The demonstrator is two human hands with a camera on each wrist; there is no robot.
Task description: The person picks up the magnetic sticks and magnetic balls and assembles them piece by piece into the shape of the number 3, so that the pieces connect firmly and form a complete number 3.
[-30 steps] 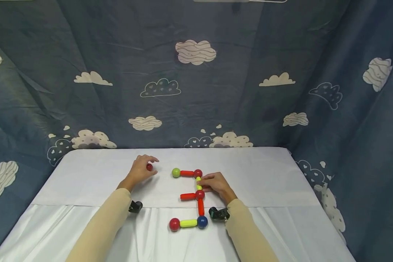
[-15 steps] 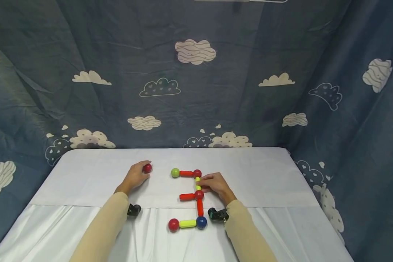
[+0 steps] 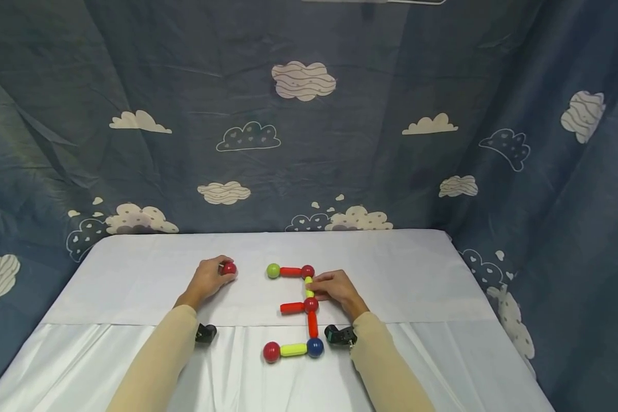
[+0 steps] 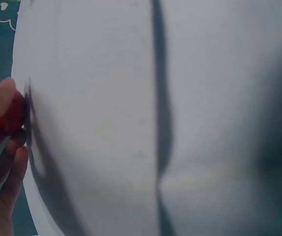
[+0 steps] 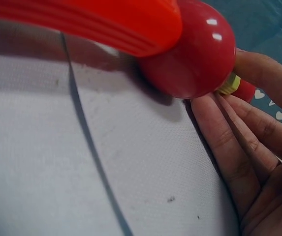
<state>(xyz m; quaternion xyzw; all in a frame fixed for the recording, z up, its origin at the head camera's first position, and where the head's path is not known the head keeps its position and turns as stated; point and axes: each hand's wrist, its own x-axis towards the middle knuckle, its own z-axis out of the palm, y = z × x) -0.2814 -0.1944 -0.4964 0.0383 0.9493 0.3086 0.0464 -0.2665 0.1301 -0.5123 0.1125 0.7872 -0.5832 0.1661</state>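
Observation:
My left hand (image 3: 206, 280) pinches a loose red ball (image 3: 229, 268) between thumb and fingers, low over the cloth left of the figure; the left wrist view shows the thumb against this ball (image 4: 12, 117). Rods and balls lie joined like a backwards E. My right hand (image 3: 340, 290) pinches its upright yellow rod (image 3: 309, 286), between the upper red ball (image 3: 307, 271) and the middle red ball (image 3: 311, 305). A green ball (image 3: 273, 270) ends the top red rod (image 3: 290, 272). The middle red rod (image 3: 292, 308) has a bare left end.
Below, a red rod (image 3: 312, 325) leads to a blue ball (image 3: 315, 347), then a yellow rod (image 3: 293, 349) and a red ball (image 3: 271, 352). A white cloth (image 3: 417, 274) covers the table. Behind it hangs a dark blue curtain (image 3: 340, 143) with clouds.
The left hand has moved a little left and toward the person, and its fingers have closed round the red ball. The right hand stays on the yellow rod; the whole view shifts slightly.

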